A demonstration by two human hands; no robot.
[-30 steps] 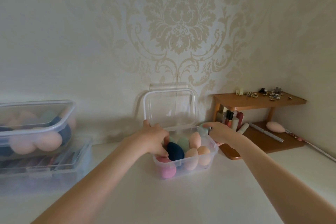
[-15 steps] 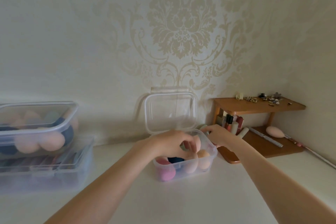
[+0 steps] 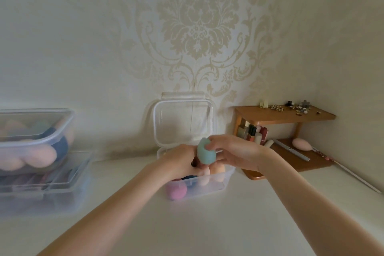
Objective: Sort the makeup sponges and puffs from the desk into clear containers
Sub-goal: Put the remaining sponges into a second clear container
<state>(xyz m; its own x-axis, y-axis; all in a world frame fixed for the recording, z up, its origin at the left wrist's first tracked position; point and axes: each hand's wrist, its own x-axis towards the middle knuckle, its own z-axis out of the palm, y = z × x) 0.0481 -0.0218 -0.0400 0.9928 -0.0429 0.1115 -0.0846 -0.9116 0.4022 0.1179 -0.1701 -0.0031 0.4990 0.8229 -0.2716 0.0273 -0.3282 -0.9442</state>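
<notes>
White desk (image 3: 207, 224): stacked containers (image 3: 37, 151) left, wooden shelf (image 3: 284, 115) right.

We saw only two forearms and two hands of the person in the head view. Both forearms were bare from the near edge up to the wrists; no sleeve reached into the picture. The left hand (image 3: 182, 161) and the right hand (image 3: 239, 155) were bare too, without gloves. We could see no ring, watch or bracelet on the visible parts of the fingers and wrists. The nails were too small and blurred for us to tell any polish.
</notes>
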